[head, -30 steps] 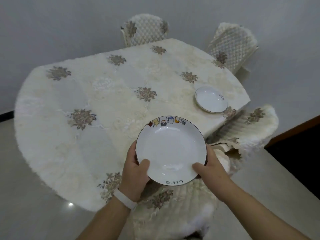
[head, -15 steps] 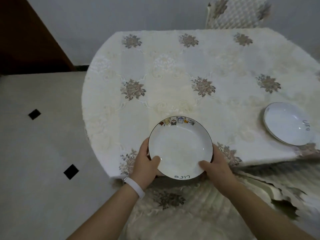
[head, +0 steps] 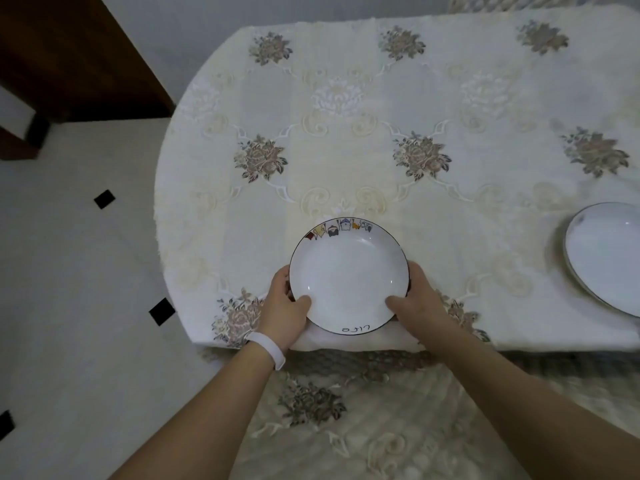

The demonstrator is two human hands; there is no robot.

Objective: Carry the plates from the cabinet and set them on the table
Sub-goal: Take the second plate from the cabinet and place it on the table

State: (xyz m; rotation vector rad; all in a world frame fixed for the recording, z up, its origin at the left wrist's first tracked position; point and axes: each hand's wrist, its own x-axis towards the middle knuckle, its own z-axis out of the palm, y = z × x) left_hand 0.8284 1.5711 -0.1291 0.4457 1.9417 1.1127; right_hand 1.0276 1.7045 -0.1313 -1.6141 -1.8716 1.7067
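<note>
A white plate [head: 348, 271] with a dark rim and small coloured pictures along its far edge is at the table's near edge. My left hand [head: 282, 306] grips its left rim, thumb on top. On the opposite rim my right hand [head: 414, 303] holds it the same way. Whether the plate touches the cloth I cannot tell. A second white plate [head: 609, 258] lies on the table [head: 346, 133] at the right, partly cut off by the frame.
The table wears a cream embroidered cloth with flower motifs. A chair [head: 363, 427] with a matching cover sits directly below my arms. Pale tiled floor [head: 76, 271] lies to the left, dark wooden furniture [head: 69, 57] at the top left, another chair back [head: 536, 0] beyond the table.
The view has swung left and closer to the table. The plate in both hands has moved forward and lower over the table's near edge; the second plate now sits farther right.
</note>
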